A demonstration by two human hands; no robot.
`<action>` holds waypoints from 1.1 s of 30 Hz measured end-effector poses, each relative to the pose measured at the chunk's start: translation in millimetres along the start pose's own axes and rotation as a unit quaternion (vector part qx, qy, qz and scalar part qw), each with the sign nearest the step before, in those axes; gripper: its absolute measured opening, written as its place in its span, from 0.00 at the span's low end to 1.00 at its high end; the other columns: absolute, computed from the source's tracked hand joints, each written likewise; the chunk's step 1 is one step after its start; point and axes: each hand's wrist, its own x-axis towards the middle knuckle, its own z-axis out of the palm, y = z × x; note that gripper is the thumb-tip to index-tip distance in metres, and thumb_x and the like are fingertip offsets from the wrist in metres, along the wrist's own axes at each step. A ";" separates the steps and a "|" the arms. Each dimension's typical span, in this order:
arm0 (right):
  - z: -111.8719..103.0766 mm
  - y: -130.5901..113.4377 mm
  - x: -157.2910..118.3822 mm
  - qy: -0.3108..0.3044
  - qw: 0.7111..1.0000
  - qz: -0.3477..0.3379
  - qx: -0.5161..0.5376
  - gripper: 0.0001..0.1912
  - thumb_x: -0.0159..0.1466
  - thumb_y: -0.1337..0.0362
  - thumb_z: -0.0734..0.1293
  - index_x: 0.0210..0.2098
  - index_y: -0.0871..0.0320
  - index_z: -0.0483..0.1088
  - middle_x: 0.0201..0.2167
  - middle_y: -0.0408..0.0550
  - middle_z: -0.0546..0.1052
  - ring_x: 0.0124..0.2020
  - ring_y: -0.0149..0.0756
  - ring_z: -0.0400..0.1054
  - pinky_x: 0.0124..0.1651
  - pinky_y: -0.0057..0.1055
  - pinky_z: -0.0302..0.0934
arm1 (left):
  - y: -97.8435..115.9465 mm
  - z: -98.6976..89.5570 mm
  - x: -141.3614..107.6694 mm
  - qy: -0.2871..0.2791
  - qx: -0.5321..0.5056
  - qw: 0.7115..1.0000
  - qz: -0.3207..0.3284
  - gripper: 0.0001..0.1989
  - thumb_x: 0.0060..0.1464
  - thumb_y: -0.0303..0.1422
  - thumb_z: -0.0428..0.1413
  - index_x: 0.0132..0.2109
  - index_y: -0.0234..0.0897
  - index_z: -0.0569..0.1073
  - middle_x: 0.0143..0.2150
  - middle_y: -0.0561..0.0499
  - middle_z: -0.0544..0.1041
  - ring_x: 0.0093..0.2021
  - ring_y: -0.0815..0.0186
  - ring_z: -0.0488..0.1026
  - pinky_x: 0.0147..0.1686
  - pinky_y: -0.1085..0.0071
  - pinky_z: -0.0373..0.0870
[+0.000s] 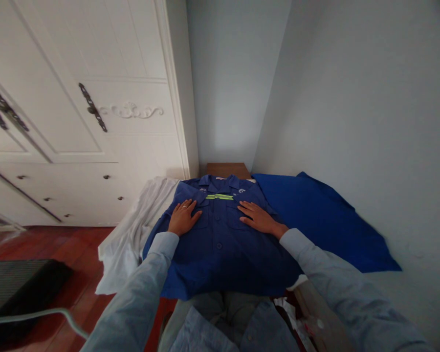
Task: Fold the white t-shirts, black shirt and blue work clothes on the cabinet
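Observation:
A blue work shirt point(216, 244) lies spread out in front of me, collar at the far end and buttons down the middle. A yellow-green reflective strip point(220, 197) crosses its chest. My left hand point(184, 216) rests flat on the shirt's left side, fingers stretched out, with a ring on one finger. On the right side, near a chest pocket, my right hand point(259, 218) lies flat with its fingers a little apart. Neither hand grips the cloth. The shirt's sleeves are partly hidden under or behind my hands and forearms.
White cloth point(132, 220) hangs over the left of the surface. A plain blue cloth point(322, 220) lies to the right against the wall. A white wardrobe point(139, 151) stands at the left, and a brown wooden piece point(228, 170) is behind the collar. A dark box-like object point(25, 288) sits on the red floor.

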 end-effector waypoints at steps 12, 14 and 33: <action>-0.9 -2.1 -1.3 0.009 1.000 -0.005 -0.001 0.36 0.73 0.42 0.50 0.70 0.57 0.59 0.72 0.56 0.57 0.73 0.48 0.50 0.73 0.52 0.44 | 0.3 -1.8 -0.4 0.001 -0.004 1.000 -0.003 0.29 0.68 0.47 0.45 0.67 0.37 0.67 0.70 0.40 0.66 0.71 0.54 0.59 0.70 0.53 0.53; -2.1 -4.0 -0.9 0.004 1.000 -0.006 -0.003 0.35 0.73 0.44 0.51 0.70 0.58 0.60 0.72 0.58 0.57 0.73 0.48 0.49 0.73 0.52 0.44 | 0.0 -1.2 0.6 0.009 -0.017 1.000 -0.002 0.27 0.69 0.46 0.43 0.66 0.38 0.69 0.69 0.41 0.67 0.71 0.54 0.60 0.69 0.51 0.54; 16.6 -100.8 -203.3 -0.065 0.725 0.187 0.659 0.27 0.63 0.42 0.69 0.45 0.59 0.77 0.42 0.57 0.82 0.42 0.45 0.79 0.50 0.43 0.68 | 32.2 -39.1 -171.6 0.365 -0.337 0.802 -0.331 0.21 0.54 0.48 0.54 0.43 0.36 0.79 0.41 0.46 0.82 0.44 0.54 0.78 0.47 0.59 0.74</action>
